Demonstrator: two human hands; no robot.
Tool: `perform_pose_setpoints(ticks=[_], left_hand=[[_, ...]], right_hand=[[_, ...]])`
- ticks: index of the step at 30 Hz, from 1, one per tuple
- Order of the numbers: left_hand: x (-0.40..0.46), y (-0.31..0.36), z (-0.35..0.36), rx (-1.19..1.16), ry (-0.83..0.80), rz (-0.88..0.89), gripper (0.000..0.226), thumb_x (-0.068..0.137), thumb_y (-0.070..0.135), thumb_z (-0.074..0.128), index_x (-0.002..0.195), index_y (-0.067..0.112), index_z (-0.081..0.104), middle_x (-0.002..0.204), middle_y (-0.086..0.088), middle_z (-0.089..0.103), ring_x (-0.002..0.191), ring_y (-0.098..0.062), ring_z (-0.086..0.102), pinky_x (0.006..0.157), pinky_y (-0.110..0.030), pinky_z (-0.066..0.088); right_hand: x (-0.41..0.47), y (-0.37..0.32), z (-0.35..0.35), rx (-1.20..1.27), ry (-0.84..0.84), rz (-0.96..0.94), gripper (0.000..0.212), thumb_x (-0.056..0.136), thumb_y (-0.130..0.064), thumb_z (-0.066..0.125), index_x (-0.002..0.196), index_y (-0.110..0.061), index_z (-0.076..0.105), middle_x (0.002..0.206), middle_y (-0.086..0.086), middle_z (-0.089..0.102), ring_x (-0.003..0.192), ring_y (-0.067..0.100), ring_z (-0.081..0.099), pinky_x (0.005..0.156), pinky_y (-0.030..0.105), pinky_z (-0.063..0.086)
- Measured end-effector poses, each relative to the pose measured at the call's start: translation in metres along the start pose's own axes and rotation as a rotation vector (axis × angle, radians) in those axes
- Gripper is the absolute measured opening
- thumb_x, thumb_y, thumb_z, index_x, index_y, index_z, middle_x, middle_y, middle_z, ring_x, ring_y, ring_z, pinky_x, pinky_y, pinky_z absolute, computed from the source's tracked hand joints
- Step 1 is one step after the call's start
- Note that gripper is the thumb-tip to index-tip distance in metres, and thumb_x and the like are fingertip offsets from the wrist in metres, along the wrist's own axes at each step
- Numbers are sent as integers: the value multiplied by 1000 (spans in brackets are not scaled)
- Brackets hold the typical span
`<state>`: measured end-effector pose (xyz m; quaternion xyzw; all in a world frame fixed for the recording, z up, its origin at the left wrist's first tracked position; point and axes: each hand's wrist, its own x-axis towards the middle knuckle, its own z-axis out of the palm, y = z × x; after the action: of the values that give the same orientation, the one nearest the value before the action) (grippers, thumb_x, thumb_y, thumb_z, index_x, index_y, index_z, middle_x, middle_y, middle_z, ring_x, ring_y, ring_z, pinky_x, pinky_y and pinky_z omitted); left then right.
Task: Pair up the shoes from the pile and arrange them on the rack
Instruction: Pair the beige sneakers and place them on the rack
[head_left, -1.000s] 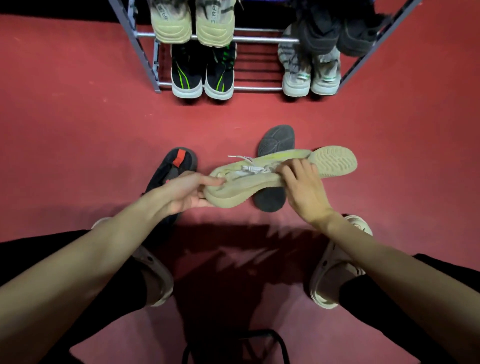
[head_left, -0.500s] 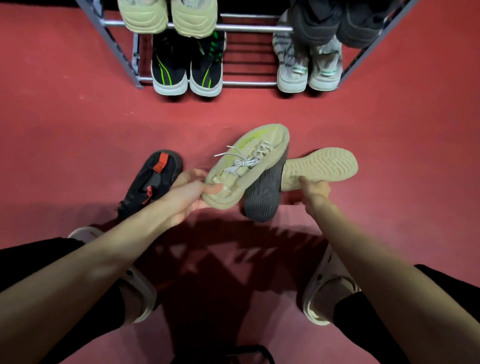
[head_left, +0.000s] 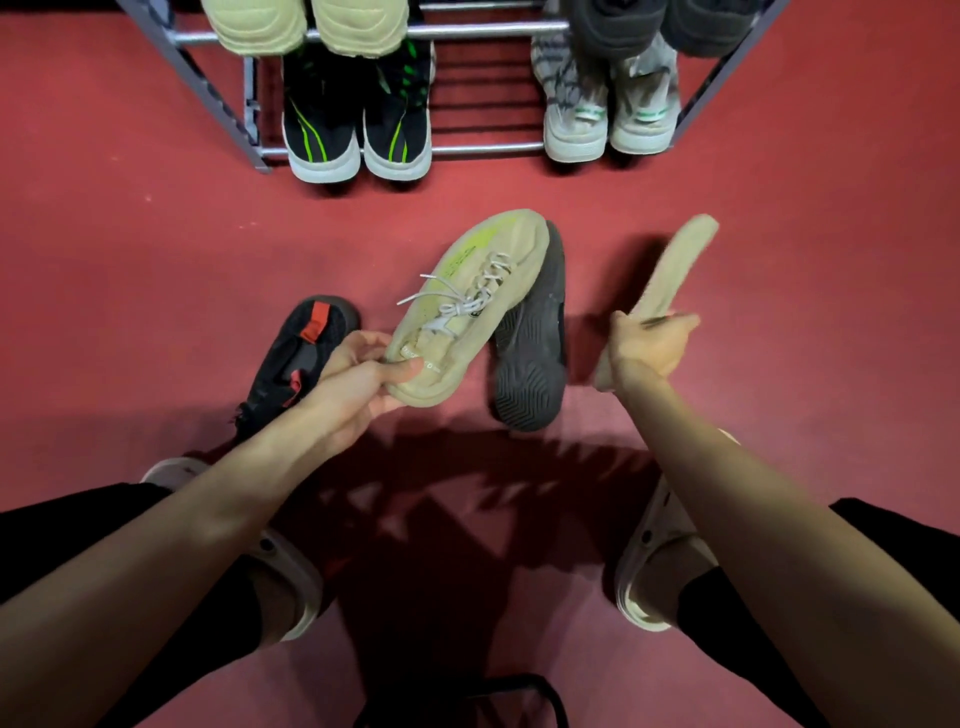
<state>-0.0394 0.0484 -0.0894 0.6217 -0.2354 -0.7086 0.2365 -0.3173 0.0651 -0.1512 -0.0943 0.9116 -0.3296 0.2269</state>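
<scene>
At nine o'clock on the red floor (head_left: 130, 270) lies a black shoe with red tabs (head_left: 296, 364), toe toward the rack. Just right of it, your left hand (head_left: 358, 384) has its grip pinching the heel of a beige shoe (head_left: 467, 306), thumb on the collar and fingers curled under the sole; the shoe is laced side up and its toe points to about one o'clock. Tucked against its right edge, at centre, a second black shoe (head_left: 535, 358) lies on its side with its grey tread showing. At three o'clock your right hand (head_left: 649, 343) has its grip wrapped round the middle of the other beige shoe (head_left: 680, 265), which is blurred, stands nearly on end and points to one o'clock, well apart from its mate.

At twelve o'clock stands the rack (head_left: 467, 149). On its lower rail, from the left, sit a black-and-green pair (head_left: 358, 130) and a pale grey pair (head_left: 613, 114). Above them on the upper rail sit a beige pair (head_left: 306, 26) and a dark grey pair (head_left: 654, 26).

At six o'clock your own feet wear pale sandals (head_left: 654, 566).
</scene>
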Motion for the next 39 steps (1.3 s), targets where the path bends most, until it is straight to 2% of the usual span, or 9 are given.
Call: perform_pose_setpoints(ticks=[4,7,18,24,27,30,33,36,39], left_hand=[[-4,6,-5,-35,-24,31,36,85,-9,59,113,8,44,106,-12,62,88,-22,65,71,-36,60],[-7,9,-10,-46,-3,56,27,84,-7,61,99,11,47,95,-5,65,86,-19,64,75,-37,59],[-19,9,-62,-162,88,85,29,84,-6,62,95,14,45,110,-14,59,100,-26,61,87,-47,54],[-16,6,-69,-197,89,57,30,85,-6,61,100,11,41,112,-15,58,88,-20,64,83,-45,55],[-15,8,-69,-207,88,48,33,85,-6,61,105,9,40,113,-16,58,92,-23,64,84,-45,56],[-16,11,-69,-204,85,38,36,85,-6,61,112,8,40,118,-19,58,105,-30,61,86,-46,54],[-18,12,-69,-215,74,28,36,86,-6,60,113,8,41,123,-22,57,112,-33,59,89,-47,54],[-20,12,-69,-221,58,16,31,86,-5,61,109,8,45,117,-20,61,105,-31,63,88,-46,55],[-26,9,-69,-231,25,-21,12,86,-6,59,92,5,54,98,-15,68,89,-24,68,79,-41,60]], right_hand=[[-17,-7,-20,-184,3,-311,43,66,-20,67,101,-12,43,78,4,57,82,36,64,67,32,39],[-39,-10,-24,-284,-69,-517,40,65,-20,63,96,-16,39,79,3,60,78,36,61,62,32,37],[-123,4,24,-795,-311,-825,52,73,-6,61,121,-8,40,113,14,57,90,39,65,59,38,38],[-121,24,30,-963,-335,-917,44,86,-27,60,119,-1,45,119,17,52,110,35,50,88,44,44],[-121,25,33,-991,-272,-1017,51,79,-34,70,113,0,51,117,22,49,105,38,48,87,45,42],[-122,20,34,-982,-170,-903,81,60,-41,82,120,-2,43,120,24,48,107,38,48,89,45,39],[-120,15,33,-885,-188,-558,95,50,-56,84,117,-4,40,119,17,49,110,34,50,93,44,40],[-111,15,27,-844,-293,-307,100,53,-64,79,121,-4,39,127,16,49,121,35,48,100,46,38],[-101,14,18,-757,-460,-287,82,64,-59,76,120,-4,52,125,16,57,120,34,54,100,43,43]])
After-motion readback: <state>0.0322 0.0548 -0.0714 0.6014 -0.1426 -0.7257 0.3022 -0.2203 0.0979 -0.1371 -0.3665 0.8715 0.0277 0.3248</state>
